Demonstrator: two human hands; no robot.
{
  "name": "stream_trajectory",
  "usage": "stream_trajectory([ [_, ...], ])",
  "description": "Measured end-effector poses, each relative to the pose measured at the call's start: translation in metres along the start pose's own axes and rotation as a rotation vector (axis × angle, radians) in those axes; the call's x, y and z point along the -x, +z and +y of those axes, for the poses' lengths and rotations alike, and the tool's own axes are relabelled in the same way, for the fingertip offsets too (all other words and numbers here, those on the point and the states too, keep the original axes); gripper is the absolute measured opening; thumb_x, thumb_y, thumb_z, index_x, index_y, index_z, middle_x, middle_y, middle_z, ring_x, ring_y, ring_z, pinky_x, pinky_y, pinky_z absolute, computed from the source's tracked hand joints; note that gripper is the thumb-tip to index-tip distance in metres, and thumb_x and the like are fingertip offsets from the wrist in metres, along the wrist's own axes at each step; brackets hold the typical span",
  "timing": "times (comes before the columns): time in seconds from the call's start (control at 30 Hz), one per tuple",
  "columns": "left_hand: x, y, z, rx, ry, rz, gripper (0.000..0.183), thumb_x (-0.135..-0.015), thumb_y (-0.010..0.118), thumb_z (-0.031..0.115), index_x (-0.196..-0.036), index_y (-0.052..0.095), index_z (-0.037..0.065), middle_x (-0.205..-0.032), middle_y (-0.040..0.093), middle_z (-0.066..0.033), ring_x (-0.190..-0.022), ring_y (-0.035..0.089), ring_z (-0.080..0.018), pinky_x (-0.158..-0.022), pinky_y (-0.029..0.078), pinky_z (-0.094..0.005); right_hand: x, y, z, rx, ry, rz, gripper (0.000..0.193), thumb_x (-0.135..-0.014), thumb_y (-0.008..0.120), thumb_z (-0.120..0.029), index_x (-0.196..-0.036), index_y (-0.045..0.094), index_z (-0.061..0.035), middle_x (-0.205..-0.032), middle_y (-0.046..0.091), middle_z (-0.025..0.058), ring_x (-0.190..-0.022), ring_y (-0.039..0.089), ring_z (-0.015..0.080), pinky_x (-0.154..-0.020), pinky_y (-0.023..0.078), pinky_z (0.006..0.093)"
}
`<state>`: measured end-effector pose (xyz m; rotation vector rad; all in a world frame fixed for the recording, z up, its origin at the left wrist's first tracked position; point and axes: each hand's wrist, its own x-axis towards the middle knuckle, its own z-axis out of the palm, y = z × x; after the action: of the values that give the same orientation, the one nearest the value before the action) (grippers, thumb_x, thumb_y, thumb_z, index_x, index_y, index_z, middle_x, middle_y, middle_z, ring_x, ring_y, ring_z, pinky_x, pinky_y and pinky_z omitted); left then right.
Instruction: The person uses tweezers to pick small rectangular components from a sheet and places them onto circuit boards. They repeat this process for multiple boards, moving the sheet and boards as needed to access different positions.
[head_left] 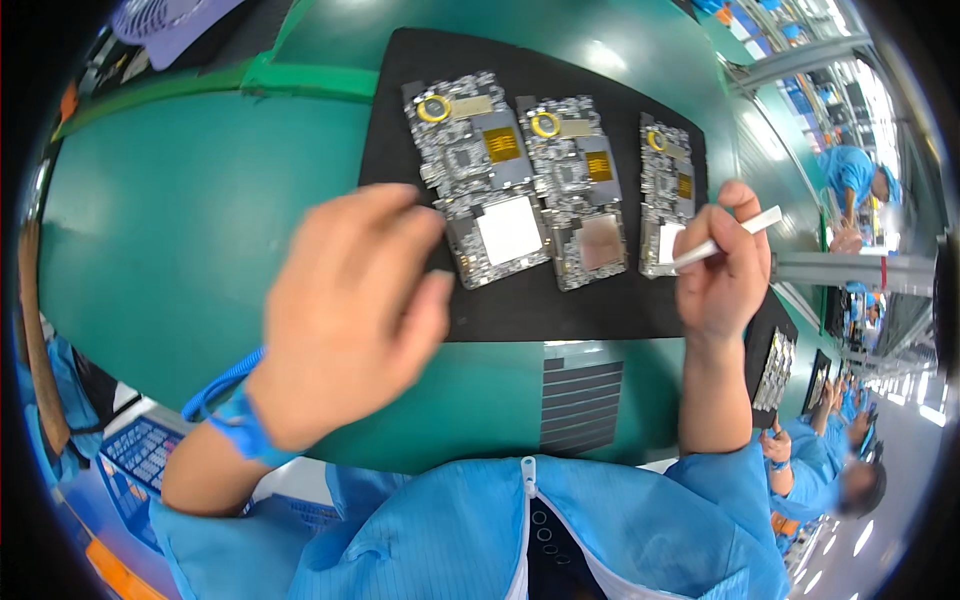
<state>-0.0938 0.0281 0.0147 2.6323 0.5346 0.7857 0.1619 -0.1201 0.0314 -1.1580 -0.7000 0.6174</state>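
Three circuit boards lie on a black mat [500, 318]. My left hand [350, 310], slightly blurred, hovers with fingers apart by the lower left of the left board [460, 155]; I see nothing in it. That board carries a white square [510, 232]. On the middle board [566, 165], a shiny pinkish-brown square [600, 242] sits in the same spot. In my right hand [725, 270] a slim white stick [728, 238] is pinched, its lower-left end over the white square of the right board [660, 190]. My fingers partly cover that square.
Black strips [580, 405] lie in a row on the green tabletop [180, 220] nearer me. A blue cord [222, 385] runs from my left wristband. To the right are a metal bar [850, 270], another board [776, 370] and co-workers in blue [820, 465].
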Motion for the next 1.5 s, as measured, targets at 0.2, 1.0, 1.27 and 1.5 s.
stream_trajectory([
  [0.2,-0.019,-0.025,-0.037,0.998,-0.899,-0.228,0.053,-0.084,0.063,0.017,-0.130,0.045,-0.001,-0.109,0.056,-0.0092,-0.087,0.054,-0.0125,-0.071,0.046,-0.0251,0.033,-0.120,-0.034,0.539,0.445,0.380,0.033,-0.086,0.050,-0.012,-0.114,0.055,0.0047,-0.092,0.064,0.0090,-0.043,0.038,0.0054,-0.039,0.028,0.0206],
  [1.0,-0.103,0.244,0.305,1.359,-0.271,-1.318,0.068,-0.089,0.056,0.007,-0.142,0.014,-0.005,-0.126,0.045,-0.0177,-0.105,0.056,-0.0230,-0.089,0.050,-0.0315,0.249,-0.450,-0.204,1.770,0.039,0.850,0.034,-0.074,0.066,-0.013,-0.106,0.063,-0.0032,-0.102,0.064,0.0212,-0.097,0.062,0.0348,-0.084,0.049,0.0404],
  [1.27,-0.084,0.212,0.300,1.210,-0.069,-1.147,0.056,-0.088,0.058,0.011,-0.137,0.035,-0.002,-0.139,0.039,-0.0161,-0.117,0.051,-0.0239,-0.093,0.045,-0.0349,0.240,-0.487,-0.146,1.851,0.508,0.923,0.032,-0.081,0.051,-0.012,-0.109,0.066,-0.0124,-0.101,0.065,0.0200,-0.096,0.063,0.0352,-0.086,0.049,0.0434],
  [1.5,-0.076,0.080,0.204,1.026,0.020,-1.104,0.025,-0.089,0.057,0.009,-0.111,0.060,-0.001,-0.107,0.063,-0.0086,-0.097,0.063,-0.0188,-0.084,0.049,-0.0276,0.222,-0.478,-0.146,1.905,0.354,1.132,0.023,-0.080,0.050,-0.011,-0.097,0.065,-0.0072,-0.098,0.065,0.0172,-0.093,0.063,0.0341,-0.081,0.050,0.0450],
])
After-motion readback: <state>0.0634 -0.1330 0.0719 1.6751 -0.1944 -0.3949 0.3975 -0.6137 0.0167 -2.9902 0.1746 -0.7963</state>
